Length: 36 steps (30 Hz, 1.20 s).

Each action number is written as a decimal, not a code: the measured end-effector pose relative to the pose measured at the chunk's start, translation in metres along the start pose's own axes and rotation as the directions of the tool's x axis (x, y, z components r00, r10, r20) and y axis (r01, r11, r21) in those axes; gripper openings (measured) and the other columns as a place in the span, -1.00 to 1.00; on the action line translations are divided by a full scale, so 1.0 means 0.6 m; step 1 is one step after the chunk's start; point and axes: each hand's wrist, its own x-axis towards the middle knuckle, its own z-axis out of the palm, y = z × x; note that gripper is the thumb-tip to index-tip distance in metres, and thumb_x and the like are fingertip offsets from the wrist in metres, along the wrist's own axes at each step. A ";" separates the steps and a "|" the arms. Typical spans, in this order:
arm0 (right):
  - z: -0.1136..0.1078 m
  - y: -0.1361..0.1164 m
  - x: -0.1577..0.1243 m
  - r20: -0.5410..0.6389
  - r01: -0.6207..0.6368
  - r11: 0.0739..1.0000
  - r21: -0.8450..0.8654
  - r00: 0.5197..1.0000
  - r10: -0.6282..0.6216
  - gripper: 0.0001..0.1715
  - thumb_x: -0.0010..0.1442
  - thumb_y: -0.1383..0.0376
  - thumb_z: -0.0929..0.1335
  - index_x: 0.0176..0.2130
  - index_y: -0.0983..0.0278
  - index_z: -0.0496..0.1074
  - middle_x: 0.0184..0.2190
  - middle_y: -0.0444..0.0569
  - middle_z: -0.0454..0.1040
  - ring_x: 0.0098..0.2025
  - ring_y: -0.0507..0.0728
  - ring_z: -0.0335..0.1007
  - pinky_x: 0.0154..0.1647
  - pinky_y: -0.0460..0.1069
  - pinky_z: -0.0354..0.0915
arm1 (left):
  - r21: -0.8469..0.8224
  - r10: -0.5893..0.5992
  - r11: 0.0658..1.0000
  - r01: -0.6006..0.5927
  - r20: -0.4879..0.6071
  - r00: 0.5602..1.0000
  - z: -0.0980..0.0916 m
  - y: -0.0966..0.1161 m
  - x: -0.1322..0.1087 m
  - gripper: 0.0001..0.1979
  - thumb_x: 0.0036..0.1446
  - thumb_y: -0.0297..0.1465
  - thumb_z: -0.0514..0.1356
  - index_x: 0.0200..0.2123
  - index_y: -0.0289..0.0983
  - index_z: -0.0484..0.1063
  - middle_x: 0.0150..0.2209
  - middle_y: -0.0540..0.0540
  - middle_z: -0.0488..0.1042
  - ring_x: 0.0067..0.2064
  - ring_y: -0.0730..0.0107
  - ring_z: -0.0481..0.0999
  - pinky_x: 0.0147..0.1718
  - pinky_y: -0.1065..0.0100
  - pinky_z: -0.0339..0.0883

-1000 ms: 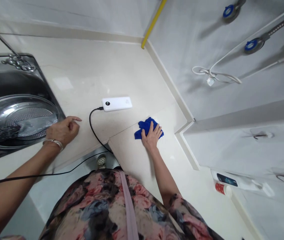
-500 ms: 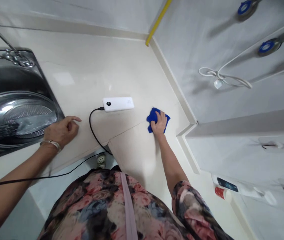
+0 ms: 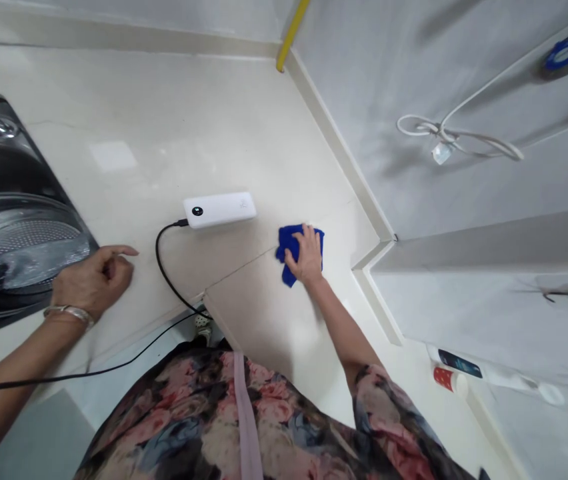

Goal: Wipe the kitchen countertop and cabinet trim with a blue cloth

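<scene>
Under my right hand (image 3: 309, 257) lies a crumpled blue cloth (image 3: 289, 241), pressed flat against the cream countertop (image 3: 244, 140). The fingers and thumb bear down on it, right of a seam in the counter. My left hand (image 3: 95, 277) rests near the sink's right edge, loosely curled, its index finger sticking out and nothing seen in it. Between the two hands lies a white power bank (image 3: 224, 210) with a small round dark display. A black cable (image 3: 164, 270) is plugged into its left end and runs over the counter's front edge.
A metal sink (image 3: 44, 160) with a shiny strainer basin (image 3: 29, 233) is at left. A yellow pipe (image 3: 291, 37) rises at the back corner. White cord (image 3: 457, 137) hangs on the right wall. A red-and-white cup (image 3: 444, 378) stands at lower right.
The view has shifted a little to the right. Under my right hand, the cloth has turned and changed its folds, its lower corner now pointing towards me. My left hand keeps its curled pose.
</scene>
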 end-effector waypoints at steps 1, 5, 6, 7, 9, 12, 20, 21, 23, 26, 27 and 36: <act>0.000 0.026 0.023 -0.011 -0.029 0.999 -0.022 1.000 0.028 -0.39 0.36 0.07 0.22 0.26 0.34 0.28 0.47 0.26 0.04 0.55 0.36 -0.25 0.49 0.43 -0.14 | 0.004 0.001 1.000 -0.001 -0.002 1.000 0.002 -0.002 0.001 -0.56 0.22 -0.16 0.07 0.07 -0.11 0.54 -0.40 0.03 0.44 -0.41 0.39 0.37 -0.33 0.38 0.18; -0.010 0.111 0.107 -0.045 -0.189 0.979 -0.080 0.982 0.186 -0.37 0.35 0.11 0.21 0.29 0.36 0.26 0.46 0.27 0.06 0.52 0.39 -0.16 0.47 0.40 -0.11 | 0.010 -0.012 1.000 0.012 0.028 1.000 0.004 -0.008 0.004 -0.56 0.21 -0.15 0.08 0.07 -0.10 0.53 -0.42 0.03 0.42 -0.39 0.36 0.39 -0.33 0.37 0.17; -0.012 0.122 0.124 -0.057 -0.240 0.967 -0.084 0.970 0.235 -0.36 0.34 0.12 0.21 0.29 0.37 0.25 0.46 0.28 0.07 0.52 0.40 -0.14 0.47 0.40 -0.10 | 0.008 -0.016 1.000 0.015 0.042 0.999 0.003 -0.007 0.004 -0.56 0.21 -0.16 0.08 0.08 -0.10 0.53 -0.43 0.03 0.42 -0.39 0.35 0.39 -0.33 0.37 0.17; -0.011 0.126 0.138 -0.070 -0.289 0.954 -0.084 0.956 0.283 -0.34 0.34 0.12 0.21 0.30 0.38 0.25 0.45 0.28 0.08 0.51 0.42 -0.13 0.46 0.40 -0.09 | 0.010 -0.018 1.000 0.018 0.055 0.998 0.001 -0.006 0.004 -0.56 0.21 -0.16 0.07 0.08 -0.10 0.53 -0.43 0.02 0.42 -0.38 0.34 0.39 -0.33 0.36 0.16; -0.004 0.120 0.161 -0.099 -0.370 0.926 -0.078 0.927 0.362 -0.33 0.32 0.13 0.21 0.31 0.38 0.23 0.45 0.27 0.09 0.50 0.43 -0.13 0.46 0.42 -0.10 | 0.023 -0.025 0.999 0.024 0.061 0.998 -0.003 -0.001 0.004 -0.56 0.22 -0.16 0.06 0.08 -0.10 0.53 -0.42 0.01 0.42 -0.38 0.33 0.38 -0.33 0.36 0.15; 0.016 0.081 0.174 -0.128 -0.369 0.927 -0.070 0.925 0.358 -0.33 0.32 0.14 0.20 0.32 0.35 0.23 0.46 0.22 0.08 0.51 0.42 -0.14 0.46 0.43 -0.12 | 0.019 -0.035 0.999 0.034 0.057 0.998 -0.007 0.005 0.002 -0.56 0.22 -0.16 0.06 0.08 -0.11 0.53 -0.41 0.01 0.44 -0.39 0.35 0.37 -0.33 0.36 0.14; 0.012 -0.050 0.048 -0.054 0.047 0.999 0.020 0.998 -0.046 -0.37 0.20 0.22 0.22 0.23 0.28 0.32 0.44 0.07 0.18 0.55 0.24 -0.19 0.53 0.30 -0.17 | -0.002 -0.041 0.999 0.041 0.048 0.998 0.002 -0.007 0.007 -0.56 0.20 -0.15 0.10 0.09 -0.08 0.52 -0.39 0.02 0.45 -0.37 0.35 0.39 -0.33 0.37 0.18; 0.007 -0.060 0.012 -0.045 0.075 0.997 0.035 0.996 -0.074 -0.37 0.18 0.22 0.22 0.22 0.27 0.34 0.43 0.07 0.19 0.55 0.24 -0.18 0.53 0.31 -0.16 | -0.008 -0.036 0.999 0.037 0.043 0.998 0.003 -0.010 0.008 -0.56 0.19 -0.15 0.11 0.09 -0.08 0.52 -0.39 0.02 0.44 -0.37 0.34 0.40 -0.32 0.37 0.18; -0.002 -0.071 -0.064 -0.011 0.142 0.987 0.079 0.990 -0.141 -0.36 0.16 0.19 0.24 0.20 0.26 0.35 0.43 0.08 0.19 0.55 0.26 -0.18 0.53 0.34 -0.14 | -0.014 -0.047 0.999 0.048 0.035 0.998 0.005 -0.013 0.009 -0.56 0.19 -0.14 0.11 0.08 -0.08 0.53 -0.40 0.03 0.44 -0.38 0.35 0.40 -0.33 0.37 0.19; -0.018 -0.055 -0.151 0.084 0.256 0.956 0.144 0.959 -0.269 -0.35 0.14 0.16 0.27 0.20 0.22 0.35 0.45 0.07 0.15 0.55 0.32 -0.16 0.51 0.38 -0.10 | -0.017 -0.045 0.999 0.046 0.040 0.998 0.007 -0.017 0.008 -0.56 0.20 -0.14 0.10 0.09 -0.09 0.52 -0.42 0.03 0.42 -0.40 0.36 0.39 -0.34 0.36 0.20; -0.023 -0.039 -0.164 0.112 0.278 0.949 0.150 0.949 -0.295 -0.36 0.15 0.14 0.27 0.19 0.21 0.37 0.45 0.06 0.16 0.54 0.32 -0.15 0.50 0.38 -0.08 | -0.017 -0.032 0.999 0.032 0.033 0.999 0.008 -0.018 0.008 -0.56 0.21 -0.14 0.10 0.09 -0.09 0.52 -0.42 0.03 0.41 -0.41 0.37 0.38 -0.34 0.37 0.19; -0.026 0.157 0.019 -0.160 -0.319 0.946 -0.051 0.938 0.308 -0.30 0.16 0.20 0.20 0.23 0.37 0.30 0.42 0.27 0.15 0.50 0.37 -0.07 0.46 0.40 -0.04 | 0.001 -0.011 1.000 0.011 0.009 1.000 0.019 -0.033 0.012 -0.58 0.20 -0.13 0.10 0.06 -0.06 0.53 -0.45 0.06 0.39 -0.43 0.38 0.39 -0.35 0.38 0.18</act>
